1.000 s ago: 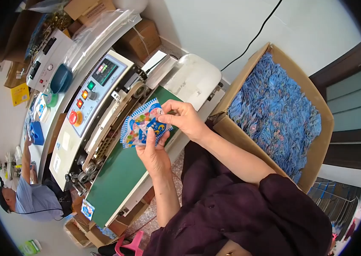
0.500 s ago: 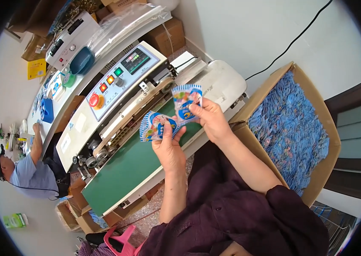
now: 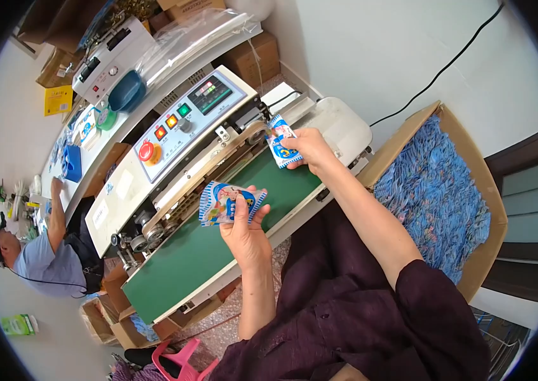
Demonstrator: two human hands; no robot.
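Note:
My left hand (image 3: 247, 237) grips a small fan of blue-and-white striped candy packets (image 3: 218, 202) above the green conveyor belt (image 3: 180, 270), thumb pressed on top. Farther right, my right hand (image 3: 312, 151) pinches a single packet (image 3: 283, 141) of the same kind by its side. That packet is at the right-hand end of the band sealing machine (image 3: 122, 184), close to the sealing band and a small wheel. Whether the packet touches the band I cannot tell.
On my right stands a big cardboard box (image 3: 477, 254) heaped with blue packets (image 3: 431, 197). The machine's panel carries a red stop button (image 3: 148, 151) and lit lamps. At far left a person (image 3: 49, 254) in a cap works at another table. A pink stool (image 3: 183, 363) stands below.
My hands have moved apart. The right one carried its packet to the sealer's right-hand end and tilted it; the left drew slightly down and left with its packets.

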